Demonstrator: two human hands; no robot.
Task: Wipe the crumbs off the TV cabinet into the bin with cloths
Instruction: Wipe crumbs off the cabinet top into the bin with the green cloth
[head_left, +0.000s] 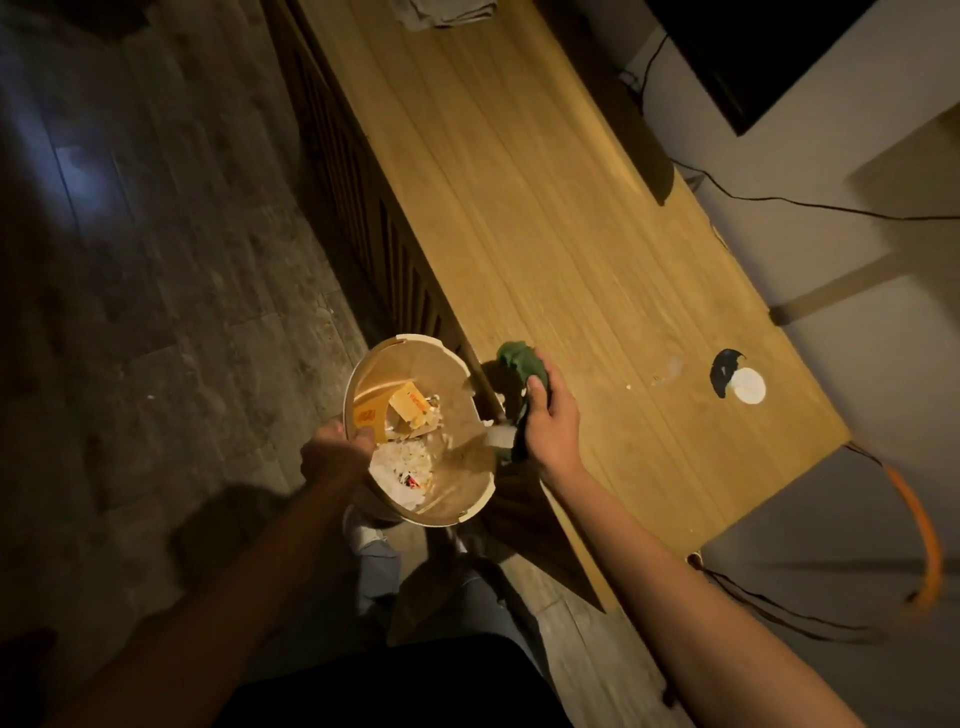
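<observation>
My left hand grips the near rim of a round cream bin, held tilted against the front edge of the wooden TV cabinet. Inside the bin lie yellow wrappers and white crumbs. My right hand is closed on a crumpled green cloth at the cabinet's front edge, right beside the bin. White crumbs are falling from under the cloth toward the bin. A few pale specks remain on the cabinet top to the right.
A round cable hole with a white cap sits near the cabinet's right end. A second grey cloth lies at the far end. A dark TV hangs above, with black cables and an orange hose on the right.
</observation>
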